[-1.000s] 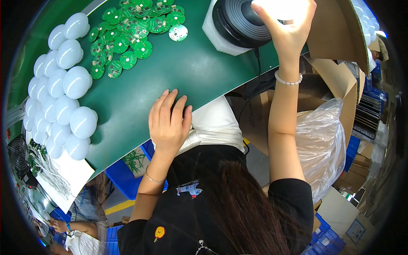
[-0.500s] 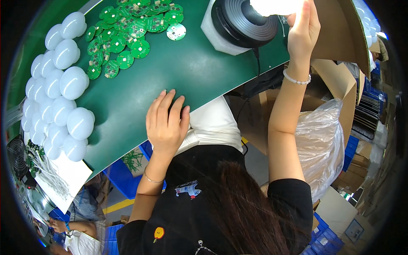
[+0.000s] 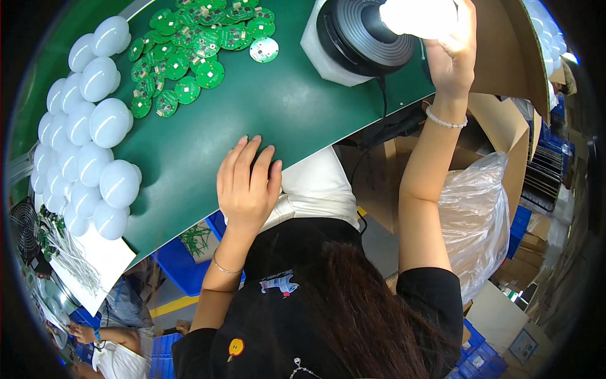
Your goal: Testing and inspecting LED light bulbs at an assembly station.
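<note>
Lit bulb [image 3: 418, 18] runs lengthwise over the desk's [image 3: 284, 101] right end, from black base [image 3: 350, 47] toward your nearer, half-curled right hand [image 3: 451, 60], grip hidden by glare; your left hand [image 3: 245, 186] lies loosely spread, empty, by the near edge.

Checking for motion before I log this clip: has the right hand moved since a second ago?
Yes. Judged against the black ridged base, the right hand has moved rightward, farther from it.

place: an electronics assembly workshop
desk [image 3: 284, 114]: green, with circuit boards [image 3: 205, 74] and white domes [image 3: 108, 123]
lit bulb [image 3: 416, 16]: at a black ribbed device [image 3: 353, 35]
around: yellow floor line [image 3: 173, 307], blue bins [image 3: 476, 357], cardboard box [image 3: 505, 54], another person [image 3: 121, 359]
</note>
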The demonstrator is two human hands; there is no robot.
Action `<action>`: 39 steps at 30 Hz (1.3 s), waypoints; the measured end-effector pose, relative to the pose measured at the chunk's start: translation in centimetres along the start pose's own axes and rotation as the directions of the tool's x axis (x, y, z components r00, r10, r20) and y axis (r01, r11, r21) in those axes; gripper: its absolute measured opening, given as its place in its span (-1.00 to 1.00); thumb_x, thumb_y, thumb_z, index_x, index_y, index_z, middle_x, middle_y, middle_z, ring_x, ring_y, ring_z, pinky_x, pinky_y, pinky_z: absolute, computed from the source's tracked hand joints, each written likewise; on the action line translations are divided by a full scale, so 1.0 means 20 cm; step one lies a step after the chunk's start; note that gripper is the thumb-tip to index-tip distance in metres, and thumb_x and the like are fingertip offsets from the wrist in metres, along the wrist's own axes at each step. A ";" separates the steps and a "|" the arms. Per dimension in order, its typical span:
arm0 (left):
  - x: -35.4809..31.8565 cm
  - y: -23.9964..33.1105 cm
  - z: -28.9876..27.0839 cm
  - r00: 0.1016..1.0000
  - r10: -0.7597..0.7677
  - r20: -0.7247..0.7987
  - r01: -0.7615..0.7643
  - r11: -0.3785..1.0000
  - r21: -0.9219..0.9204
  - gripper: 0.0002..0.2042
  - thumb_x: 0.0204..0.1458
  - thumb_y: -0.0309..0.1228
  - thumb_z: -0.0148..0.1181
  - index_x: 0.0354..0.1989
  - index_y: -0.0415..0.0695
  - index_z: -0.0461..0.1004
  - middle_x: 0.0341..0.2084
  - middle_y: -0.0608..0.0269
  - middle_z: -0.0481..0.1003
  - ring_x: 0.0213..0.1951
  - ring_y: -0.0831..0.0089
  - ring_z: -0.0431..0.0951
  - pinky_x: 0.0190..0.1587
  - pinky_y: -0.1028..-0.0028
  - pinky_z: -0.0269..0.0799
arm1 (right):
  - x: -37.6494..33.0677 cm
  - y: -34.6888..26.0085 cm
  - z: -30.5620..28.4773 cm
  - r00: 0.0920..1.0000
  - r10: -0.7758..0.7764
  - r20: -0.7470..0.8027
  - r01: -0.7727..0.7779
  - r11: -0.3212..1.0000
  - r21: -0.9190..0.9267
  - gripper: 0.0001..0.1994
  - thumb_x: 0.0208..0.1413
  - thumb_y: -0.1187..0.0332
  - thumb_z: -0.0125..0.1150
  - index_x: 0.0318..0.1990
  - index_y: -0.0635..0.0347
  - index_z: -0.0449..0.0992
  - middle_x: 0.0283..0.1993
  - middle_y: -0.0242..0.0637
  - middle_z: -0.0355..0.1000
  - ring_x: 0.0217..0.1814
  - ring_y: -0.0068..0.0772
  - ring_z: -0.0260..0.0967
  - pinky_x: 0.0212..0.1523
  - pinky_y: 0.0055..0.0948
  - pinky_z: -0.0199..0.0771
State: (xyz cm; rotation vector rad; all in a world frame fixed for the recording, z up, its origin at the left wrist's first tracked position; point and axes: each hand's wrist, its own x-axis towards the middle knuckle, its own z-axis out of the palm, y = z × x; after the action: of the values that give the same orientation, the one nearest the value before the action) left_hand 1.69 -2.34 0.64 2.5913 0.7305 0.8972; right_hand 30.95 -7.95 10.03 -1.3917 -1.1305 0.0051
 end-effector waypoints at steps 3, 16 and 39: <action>0.00 0.00 0.00 1.000 0.006 0.002 -0.006 1.000 0.006 -0.80 -0.17 -0.47 0.26 -0.30 -0.10 0.52 -0.17 0.23 0.49 -0.08 0.21 0.48 -0.05 0.32 0.37 | 0.00 0.01 0.01 1.000 -0.011 0.014 0.011 1.000 0.020 -0.62 0.16 0.38 -0.07 0.09 0.44 0.29 0.08 -0.16 0.30 0.12 -0.33 0.24 0.13 -0.45 0.18; 0.00 0.00 0.00 1.000 0.011 0.014 -0.012 0.999 0.050 -0.80 -0.18 -0.43 0.25 -0.31 -0.07 0.53 -0.17 0.25 0.48 -0.07 0.28 0.47 -0.05 0.33 0.38 | 0.00 0.08 -0.01 0.996 -0.060 0.071 0.052 0.992 0.119 -0.58 0.13 0.37 -0.04 0.11 0.43 0.26 0.14 -0.13 0.26 0.19 -0.28 0.19 0.19 -0.41 0.13; -0.01 0.00 0.01 0.999 0.028 -0.016 -0.027 0.997 0.077 -0.81 -0.17 -0.42 0.25 -0.31 -0.07 0.53 -0.18 0.26 0.48 -0.06 0.28 0.46 -0.04 0.33 0.38 | -0.01 -0.07 0.06 0.992 -0.050 0.114 0.099 0.871 -0.480 -0.43 -0.20 0.42 0.37 0.04 0.35 0.32 0.06 -0.11 0.27 0.07 -0.22 0.25 0.08 -0.35 0.25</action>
State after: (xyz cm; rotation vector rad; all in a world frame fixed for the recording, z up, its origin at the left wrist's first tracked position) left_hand 1.72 -2.39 0.46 2.6697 0.7492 0.9180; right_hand 29.33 -7.55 10.75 -1.8066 -1.3244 -0.2887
